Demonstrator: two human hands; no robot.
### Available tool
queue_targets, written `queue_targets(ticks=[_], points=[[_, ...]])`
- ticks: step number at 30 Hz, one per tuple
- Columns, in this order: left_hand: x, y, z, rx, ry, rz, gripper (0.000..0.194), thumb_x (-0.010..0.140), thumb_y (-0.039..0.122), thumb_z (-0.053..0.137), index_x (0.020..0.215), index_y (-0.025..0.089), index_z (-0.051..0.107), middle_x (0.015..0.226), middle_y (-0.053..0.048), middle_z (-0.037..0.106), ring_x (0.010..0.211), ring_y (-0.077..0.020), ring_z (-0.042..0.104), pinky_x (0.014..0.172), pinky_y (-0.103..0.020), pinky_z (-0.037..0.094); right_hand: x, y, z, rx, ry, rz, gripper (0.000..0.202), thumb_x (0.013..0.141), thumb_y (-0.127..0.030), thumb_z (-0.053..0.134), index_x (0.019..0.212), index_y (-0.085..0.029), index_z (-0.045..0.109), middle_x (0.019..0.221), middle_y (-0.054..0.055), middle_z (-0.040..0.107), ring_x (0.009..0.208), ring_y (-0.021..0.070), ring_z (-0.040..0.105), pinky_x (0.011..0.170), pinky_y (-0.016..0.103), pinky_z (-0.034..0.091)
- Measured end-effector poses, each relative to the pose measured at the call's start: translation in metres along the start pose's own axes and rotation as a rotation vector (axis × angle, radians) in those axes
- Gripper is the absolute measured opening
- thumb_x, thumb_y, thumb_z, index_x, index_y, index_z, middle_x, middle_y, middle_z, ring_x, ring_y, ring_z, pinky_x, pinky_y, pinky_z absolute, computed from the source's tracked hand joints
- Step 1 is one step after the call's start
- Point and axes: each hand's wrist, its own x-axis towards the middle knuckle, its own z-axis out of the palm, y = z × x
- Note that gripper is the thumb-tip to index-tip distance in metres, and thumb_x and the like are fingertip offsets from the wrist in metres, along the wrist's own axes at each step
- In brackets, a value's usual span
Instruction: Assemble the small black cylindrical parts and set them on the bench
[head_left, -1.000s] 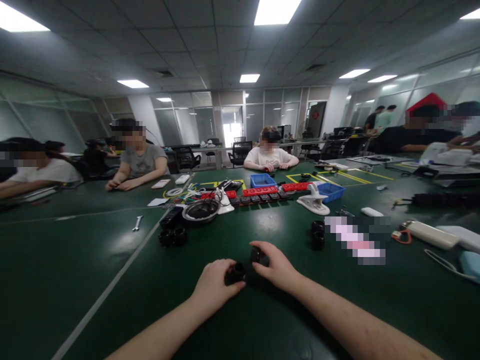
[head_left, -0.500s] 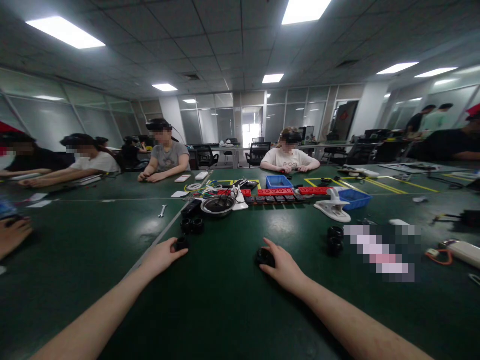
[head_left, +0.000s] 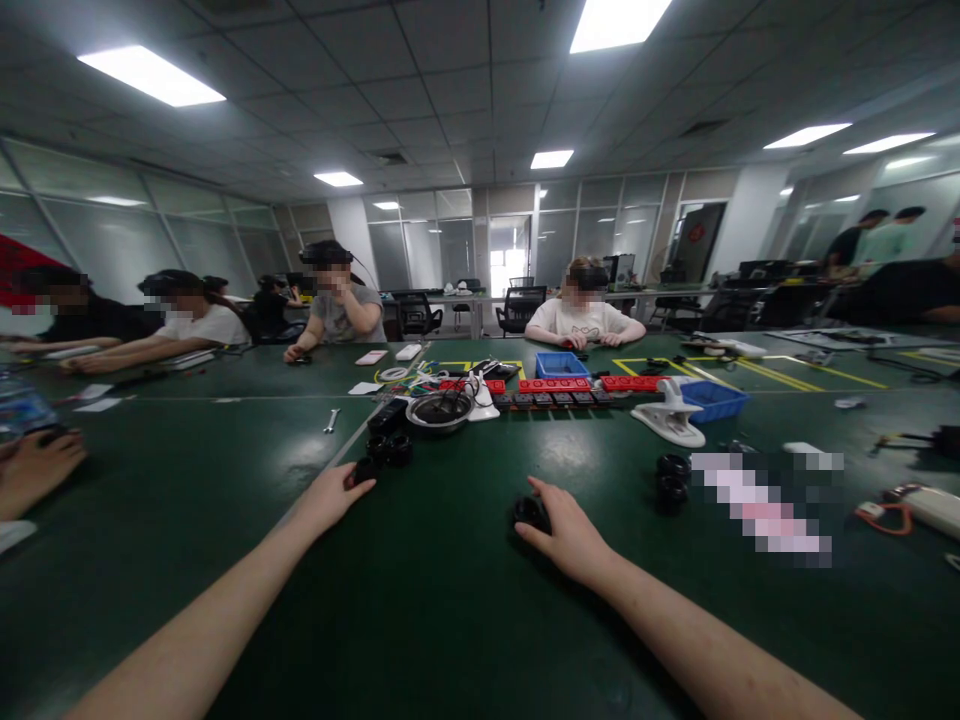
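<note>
My left hand (head_left: 331, 497) is closed around the side of a small black round piece (head_left: 366, 470), thumb in front, on the green table. Just beyond it two similar black ring-like pieces (head_left: 399, 450) stand close together; whether the held piece touches them I cannot tell. My right hand (head_left: 564, 524) curls round another black round piece (head_left: 529, 513), resting on the table at the middle, its index finger stretched past it. Further right are two more black round pieces (head_left: 671, 490), one behind the other, apart from my hand.
Beyond my hands lie a round metal-rimmed pan-like thing (head_left: 439, 410), a red and black power-strip row (head_left: 555, 385), a white clip stand (head_left: 671, 420) and blue bins (head_left: 712, 400). A wrench (head_left: 331, 421) lies left. A co-worker's hand (head_left: 45, 465) is at the left edge.
My left hand has moved slightly away from me with its black piece, closer to the two behind it. My right hand stays put. A person across the table has raised a hand to the face.
</note>
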Motion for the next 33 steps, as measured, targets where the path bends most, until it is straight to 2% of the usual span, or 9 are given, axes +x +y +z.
queue_targets(ticks=[4, 6, 10, 14, 18, 22, 26, 29, 33], points=[[-0.02, 0.011, -0.011, 0.042, 0.005, -0.063, 0.066, 0.071, 0.059, 0.041, 0.118, 0.013, 0.044, 0.111, -0.017, 0.056, 0.096, -0.0328, 0.054, 0.072, -0.039, 0.043, 0.001, -0.004, -0.009, -0.136, 0.069, 0.083, 0.035, 0.081, -0.044, 0.043, 0.095, -0.015, 0.056, 0.094, 0.01, 0.057, 0.089, 0.0232, 0.05, 0.078, 0.036, 0.038], [-0.039, 0.027, -0.016, 0.062, 0.042, -0.01, 0.066, 0.071, 0.059, 0.043, 0.121, 0.016, 0.042, 0.117, -0.015, 0.053, 0.104, -0.0318, 0.05, 0.081, -0.041, 0.04, 0.001, -0.007, -0.012, -0.204, 0.043, 0.106, 0.037, 0.084, -0.045, 0.037, 0.08, -0.016, 0.059, 0.083, 0.009, 0.057, 0.083, 0.0228, 0.05, 0.074, 0.036, 0.037], [-0.074, 0.074, -0.009, -0.028, -0.011, 0.233, 0.06, 0.074, 0.056, 0.044, 0.123, 0.021, 0.041, 0.12, -0.009, 0.051, 0.109, -0.0271, 0.047, 0.089, -0.04, 0.038, -0.003, -0.018, -0.009, -0.126, -0.119, -0.099, 0.035, 0.086, -0.043, 0.035, 0.102, -0.022, 0.058, 0.096, 0.007, 0.056, 0.09, 0.0216, 0.048, 0.078, 0.035, 0.035], [-0.079, 0.104, 0.013, -0.079, -0.042, 0.454, 0.07, 0.071, 0.055, 0.051, 0.13, 0.023, 0.03, 0.134, -0.008, 0.036, 0.122, -0.0264, 0.033, 0.098, -0.041, 0.029, -0.008, -0.022, -0.004, -0.062, -0.14, -0.158, 0.04, 0.084, -0.045, 0.038, 0.113, -0.021, 0.051, 0.102, 0.007, 0.054, 0.095, 0.0214, 0.047, 0.081, 0.034, 0.035], [-0.069, 0.106, 0.025, -0.062, -0.132, 0.529, 0.058, 0.075, 0.048, 0.05, 0.127, 0.026, 0.035, 0.128, -0.006, 0.045, 0.117, -0.0243, 0.04, 0.096, -0.04, 0.032, -0.005, -0.012, -0.007, -0.038, -0.137, -0.093, 0.038, 0.083, -0.043, 0.04, 0.106, -0.016, 0.054, 0.094, 0.008, 0.057, 0.089, 0.0203, 0.05, 0.079, 0.032, 0.037], [-0.065, 0.108, 0.024, -0.069, -0.089, 0.493, 0.041, 0.076, 0.044, 0.05, 0.112, 0.024, 0.048, 0.112, -0.004, 0.056, 0.104, -0.0222, 0.05, 0.088, -0.037, 0.038, -0.001, -0.005, -0.008, -0.044, -0.141, -0.094, 0.034, 0.082, -0.041, 0.042, 0.102, -0.017, 0.056, 0.092, 0.007, 0.056, 0.087, 0.0195, 0.051, 0.077, 0.031, 0.038], [-0.059, 0.113, 0.019, -0.035, -0.116, 0.442, 0.042, 0.07, 0.041, 0.058, 0.108, 0.025, 0.049, 0.11, -0.003, 0.057, 0.103, -0.0217, 0.052, 0.085, -0.033, 0.041, -0.001, -0.007, -0.008, -0.08, -0.153, -0.131, 0.031, 0.081, -0.04, 0.046, 0.099, -0.019, 0.058, 0.092, 0.007, 0.055, 0.087, 0.02, 0.05, 0.078, 0.031, 0.037], [-0.052, 0.104, 0.005, -0.003, -0.14, 0.408, 0.051, 0.066, 0.031, 0.061, 0.114, 0.024, 0.047, 0.115, -0.006, 0.054, 0.107, -0.0249, 0.049, 0.088, -0.037, 0.039, -0.003, -0.007, -0.009, -0.09, -0.172, -0.138, 0.029, 0.08, -0.039, 0.048, 0.098, -0.019, 0.059, 0.093, 0.007, 0.055, 0.087, 0.0199, 0.051, 0.078, 0.031, 0.038], [-0.042, 0.078, -0.032, 0.02, -0.234, 0.37, 0.035, 0.058, 0.023, 0.065, 0.093, 0.024, 0.061, 0.098, -0.005, 0.063, 0.093, -0.0268, 0.057, 0.083, -0.04, 0.043, -0.002, -0.007, -0.01, -0.1, -0.188, -0.138, 0.028, 0.078, -0.038, 0.05, 0.098, -0.019, 0.059, 0.093, 0.007, 0.054, 0.088, 0.02, 0.051, 0.078, 0.031, 0.038]])
